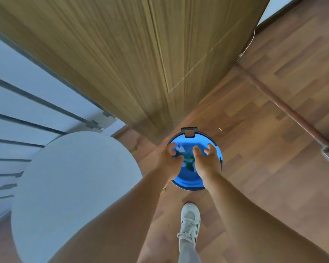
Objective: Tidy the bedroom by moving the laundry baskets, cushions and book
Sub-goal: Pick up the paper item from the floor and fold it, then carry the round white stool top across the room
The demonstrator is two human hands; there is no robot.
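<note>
Brown wood-plank flooring (273, 149) runs under me, with a tall wooden wardrobe door (122, 63) rising ahead and a white slatted panel (27, 111) off to my left. No brand, label or writing can be read anywhere; the picture printed inside the basket is only blurred white and green patches.

I stand over the round blue laundry basket with a dark rim (195, 162), which sits on the floor just in front of the wardrobe's lower corner, a dark square handle tab at its far edge. Both my arms reach down over its mouth. My left hand (169, 162) is above the basket's left side, fingers spread and loosely curled, gripping nothing that I can see. My right hand (205, 162) is above the right side, fingers likewise splayed and bent, with nothing pinched between them. The two hands are close together but apart. Whether the fingertips touch the basket I cannot tell.

A big pale grey rounded cushion (70, 186) lies to my left, near the basket. My white laced sneaker (190, 223) is planted on the floor just behind the basket.
</note>
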